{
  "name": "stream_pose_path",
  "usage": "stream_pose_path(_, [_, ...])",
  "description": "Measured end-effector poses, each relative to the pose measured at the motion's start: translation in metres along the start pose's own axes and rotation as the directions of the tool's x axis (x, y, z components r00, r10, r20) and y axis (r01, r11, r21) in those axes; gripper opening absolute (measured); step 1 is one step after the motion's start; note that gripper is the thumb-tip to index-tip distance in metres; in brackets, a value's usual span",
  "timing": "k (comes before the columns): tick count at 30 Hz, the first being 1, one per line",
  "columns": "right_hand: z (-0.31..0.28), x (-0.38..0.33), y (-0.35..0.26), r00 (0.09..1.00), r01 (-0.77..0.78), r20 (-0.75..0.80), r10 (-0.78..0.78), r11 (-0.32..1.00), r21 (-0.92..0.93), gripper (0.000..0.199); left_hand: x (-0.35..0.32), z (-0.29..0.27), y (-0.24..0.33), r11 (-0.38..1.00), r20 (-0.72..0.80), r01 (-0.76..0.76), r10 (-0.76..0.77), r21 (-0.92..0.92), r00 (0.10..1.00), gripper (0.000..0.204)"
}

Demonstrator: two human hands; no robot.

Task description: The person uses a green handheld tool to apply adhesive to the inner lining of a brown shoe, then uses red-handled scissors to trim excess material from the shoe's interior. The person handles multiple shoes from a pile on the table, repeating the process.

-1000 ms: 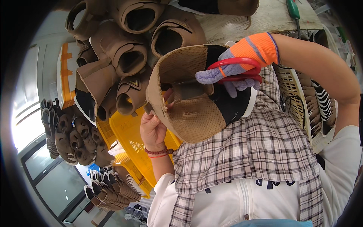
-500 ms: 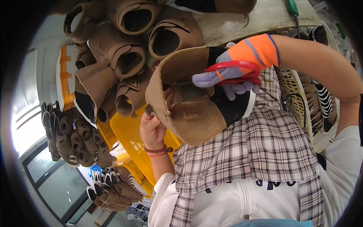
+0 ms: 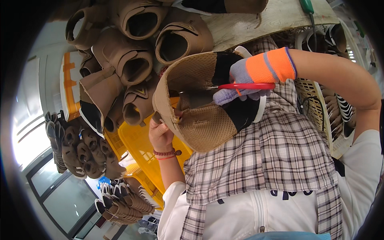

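A tan shoe upper (image 3: 208, 128) with mesh lining and a black section hangs open in front of my chest. My bare left hand (image 3: 161, 134) pinches its left edge between thumb and fingers. My right hand (image 3: 248, 78), in a grey-purple and orange work glove, is closed on red-handled scissors (image 3: 252, 86). The scissors lie nearly edge-on over the opening of the upper, their metal blades pointing left into it. Parts of the blades and the fingers under the handles are hidden.
Several tan shoe uppers (image 3: 138, 68) are piled at the far left, by a wooden table (image 3: 276, 18). Beneath my left hand stands a yellow crate (image 3: 140, 148). A cream basket (image 3: 310, 90) with more uppers is at right. A green-handled tool (image 3: 307, 6) lies on the table.
The scissors have turned from showing their broad handle loops to nearly edge-on, blades now visible inside the upper. My right hand has shifted slightly right and down. My left hand keeps its grip.
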State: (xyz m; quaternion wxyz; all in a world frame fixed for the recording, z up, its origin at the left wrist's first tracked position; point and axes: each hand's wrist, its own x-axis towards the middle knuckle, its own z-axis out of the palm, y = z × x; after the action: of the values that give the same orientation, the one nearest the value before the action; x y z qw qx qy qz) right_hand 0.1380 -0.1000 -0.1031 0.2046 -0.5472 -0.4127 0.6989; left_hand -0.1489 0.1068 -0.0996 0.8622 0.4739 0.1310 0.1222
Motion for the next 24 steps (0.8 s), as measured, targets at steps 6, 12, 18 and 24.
stream_pose_path(6, [0.028,-0.029,-0.042,0.977,-0.112,-0.214,0.023,0.904,-0.413,0.059,0.025,0.014,0.012,0.996,-0.013,0.047,-0.048,-0.073,0.999,0.045])
stream_pose_path(12, [0.036,-0.039,-0.066,0.965,-0.221,-0.233,0.120,0.850,-0.478,0.061,0.053,0.035,0.020,0.964,-0.189,-0.026,0.078,0.265,0.979,0.022])
stream_pose_path(18, [0.023,-0.036,-0.065,0.985,-0.158,-0.128,0.119,0.923,-0.352,0.053,0.065,0.035,0.023,0.955,-0.165,-0.003,0.054,0.295,0.985,0.012])
stream_pose_path(24, [0.004,-0.030,-0.066,0.979,-0.184,0.084,0.187,0.982,-0.042,0.051,0.070,0.014,0.015,0.977,-0.152,-0.008,0.041,0.215,0.988,0.012])
